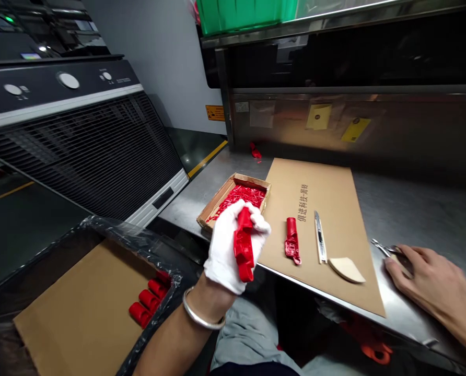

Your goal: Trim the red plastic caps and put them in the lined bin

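Note:
My left hand [222, 250], in a white glove, is closed around a red plastic part [243, 248] with a tube-like end, held up in front of the table edge. My bare right hand [439, 279] rests at the right of the table, thumb and fingers around the handles of small metal nippers [381, 247], whose jaws point left. A similar red plastic part [291, 240] lies on a cardboard sheet [327, 188]. Beside it are a thin knife-like blade tool [319, 237] and a cream fan-shaped piece [347, 269].
A shallow cardboard box [205, 214] with red scraps stands behind my left hand. At lower left, a plastic-lined bin [92, 224] holds several red parts [149, 300] on cardboard. Another red piece [255, 151] lies farther back. A green crate [248, 15] sits on the shelf above.

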`<state>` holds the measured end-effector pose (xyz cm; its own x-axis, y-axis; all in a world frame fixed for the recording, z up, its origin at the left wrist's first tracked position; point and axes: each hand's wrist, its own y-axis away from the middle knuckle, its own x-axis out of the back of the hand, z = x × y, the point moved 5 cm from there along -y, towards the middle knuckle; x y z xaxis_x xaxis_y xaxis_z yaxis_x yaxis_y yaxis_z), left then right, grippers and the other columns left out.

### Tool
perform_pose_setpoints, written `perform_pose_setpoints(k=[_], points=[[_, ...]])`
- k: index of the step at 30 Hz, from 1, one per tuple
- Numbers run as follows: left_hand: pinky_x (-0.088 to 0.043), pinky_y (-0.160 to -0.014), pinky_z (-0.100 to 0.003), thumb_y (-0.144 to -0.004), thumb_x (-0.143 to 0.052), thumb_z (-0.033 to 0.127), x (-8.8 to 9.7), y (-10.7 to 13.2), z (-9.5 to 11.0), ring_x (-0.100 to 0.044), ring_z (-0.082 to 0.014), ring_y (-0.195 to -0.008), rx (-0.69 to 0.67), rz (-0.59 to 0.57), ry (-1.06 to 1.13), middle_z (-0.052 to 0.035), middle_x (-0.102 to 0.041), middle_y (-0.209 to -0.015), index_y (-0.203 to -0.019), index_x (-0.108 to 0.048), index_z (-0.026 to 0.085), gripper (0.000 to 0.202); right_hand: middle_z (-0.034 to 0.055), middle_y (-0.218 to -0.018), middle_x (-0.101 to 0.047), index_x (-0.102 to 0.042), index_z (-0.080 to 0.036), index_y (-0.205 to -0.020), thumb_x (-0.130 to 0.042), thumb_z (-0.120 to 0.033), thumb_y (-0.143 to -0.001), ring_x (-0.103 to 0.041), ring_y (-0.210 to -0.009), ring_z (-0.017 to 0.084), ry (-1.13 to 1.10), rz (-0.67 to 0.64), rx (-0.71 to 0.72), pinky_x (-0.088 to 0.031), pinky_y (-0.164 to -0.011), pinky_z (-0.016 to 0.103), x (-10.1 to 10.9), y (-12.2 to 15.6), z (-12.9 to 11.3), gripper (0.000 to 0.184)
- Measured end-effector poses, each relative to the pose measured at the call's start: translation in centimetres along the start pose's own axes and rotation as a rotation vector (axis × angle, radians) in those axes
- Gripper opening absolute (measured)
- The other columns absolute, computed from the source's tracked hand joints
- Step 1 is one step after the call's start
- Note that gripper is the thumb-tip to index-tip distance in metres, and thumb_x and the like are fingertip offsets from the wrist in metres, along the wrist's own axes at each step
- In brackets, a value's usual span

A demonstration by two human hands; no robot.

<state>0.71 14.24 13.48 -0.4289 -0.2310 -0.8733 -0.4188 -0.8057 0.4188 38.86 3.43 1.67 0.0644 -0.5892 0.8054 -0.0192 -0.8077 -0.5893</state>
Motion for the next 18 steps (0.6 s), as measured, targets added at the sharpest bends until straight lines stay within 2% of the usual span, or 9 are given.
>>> perform_pose_setpoints(k=[2,4,5,6,8,10,12,15,18], points=[[-0.046,-0.051,-0.018,-0.1,-0.043,0.023,1.3,0.0,-2.8,-0.051,-0.0069,-0.054,0.259,0.027,0.042,-0.002,-0.052,-0.073,-0.084,-0.055,0.012,0.022,0.0197,-0.093,-0.066,-0.067,-0.026,-0.094,-0.058,-0.053,-0.085,-0.063,-0.082,0.041,0.117,-0.081,-0.138,-0.041,-0.067,0.053,-0.3,-0.7,-0.3,0.029],[-0.041,-0.044,-0.015,-0.1,-0.044,0.027,2.4,0.5,-5.9,-0.047,-0.0045,-0.048,0.514,-0.008,0.072,-0.002,-0.053,-0.074,-0.091,-0.056,0.009,0.023,0.0268,-0.108,-0.063,-0.067,-0.02,-0.101,-0.049,-0.053,-0.09,-0.062,-0.095,0.043,0.13,-0.131,-0.206,-0.042,-0.073,0.053,-0.2,-1.9,-1.8,0.039],[-0.037,-0.041,-0.014,-0.1,-0.045,0.028,3.1,0.7,-7.3,-0.044,-0.0035,-0.045,0.583,-0.016,0.089,-0.0018,-0.054,-0.074,-0.093,-0.057,0.009,0.024,0.0266,-0.11,-0.063,-0.066,-0.018,-0.102,-0.043,-0.052,-0.094,-0.061,-0.097,0.04,0.122,-0.161,-0.235,-0.044,-0.075,0.051,-0.3,-2.7,-2.8,0.042],[-0.034,-0.039,-0.013,-0.1,-0.045,0.028,3.9,0.8,-8.5,-0.043,-0.0032,-0.043,0.626,-0.01,0.1,-0.0019,-0.054,-0.073,-0.094,-0.057,0.008,0.024,0.0208,-0.105,-0.066,-0.066,-0.019,-0.099,-0.039,-0.05,-0.097,-0.063,-0.095,0.033,0.084,-0.231,-0.232,-0.046,-0.079,0.045,-0.8,-3.6,-4.1,0.041],[-0.036,-0.041,-0.014,-0.1,-0.045,0.03,5.5,1.1,-10.7,-0.048,-0.0046,-0.045,0.691,0.045,0.109,-0.0029,-0.055,-0.071,-0.096,-0.058,0.006,0.027,0.0111,-0.089,-0.068,-0.065,-0.021,-0.087,-0.036,-0.05,-0.099,-0.065,-0.083,0.023,0.016,-0.361,-0.234,-0.048,-0.076,0.035,-2.2,-5.4,-6.8,0.043],[-0.041,-0.046,-0.016,-0.1,-0.045,0.033,7.1,1.4,-12.3,-0.053,-0.0066,-0.048,0.746,0.099,0.105,-0.0031,-0.056,-0.068,-0.096,-0.058,0.004,0.032,0.0073,-0.079,-0.066,-0.064,-0.02,-0.079,-0.037,-0.057,-0.099,-0.063,-0.071,0.021,-0.008,-0.458,-0.273,-0.046,-0.066,0.033,-3.9,-7.0,-9.0,0.05],[-0.04,-0.047,-0.018,-0.101,-0.044,0.035,8.3,1.7,-13.1,-0.052,-0.0072,-0.047,0.771,0.101,0.081,-0.0017,-0.056,-0.066,-0.096,-0.059,0.006,0.034,0.0035,-0.071,-0.063,-0.063,-0.018,-0.08,-0.044,-0.061,-0.097,-0.06,-0.065,0.018,-0.021,-0.532,-0.314,-0.046,-0.064,0.031,-5.7,-8.2,-10.6,0.05],[-0.034,-0.044,-0.019,-0.1,-0.047,0.037,9.2,2.0,-12.5,-0.047,-0.0076,-0.044,0.726,0.044,0.032,0.0006,-0.054,-0.063,-0.096,-0.06,0.008,0.032,0.0001,-0.076,-0.062,-0.063,-0.016,-0.09,-0.052,-0.058,-0.096,-0.058,-0.066,0.013,-0.046,-0.595,-0.344,-0.05,-0.067,0.03,-7.7,-9.3,-11.8,0.044],[-0.035,-0.048,-0.02,-0.098,-0.053,0.033,9.0,1.9,-10.8,-0.046,-0.0082,-0.05,0.612,0.001,0.021,0.001,-0.052,-0.066,-0.096,-0.059,0.01,0.024,0.0029,-0.084,-0.065,-0.064,-0.016,-0.098,-0.048,-0.055,-0.098,-0.06,-0.073,0.014,-0.077,-0.602,-0.324,-0.05,-0.07,0.031,-7.7,-9.6,-11.2,0.043]])
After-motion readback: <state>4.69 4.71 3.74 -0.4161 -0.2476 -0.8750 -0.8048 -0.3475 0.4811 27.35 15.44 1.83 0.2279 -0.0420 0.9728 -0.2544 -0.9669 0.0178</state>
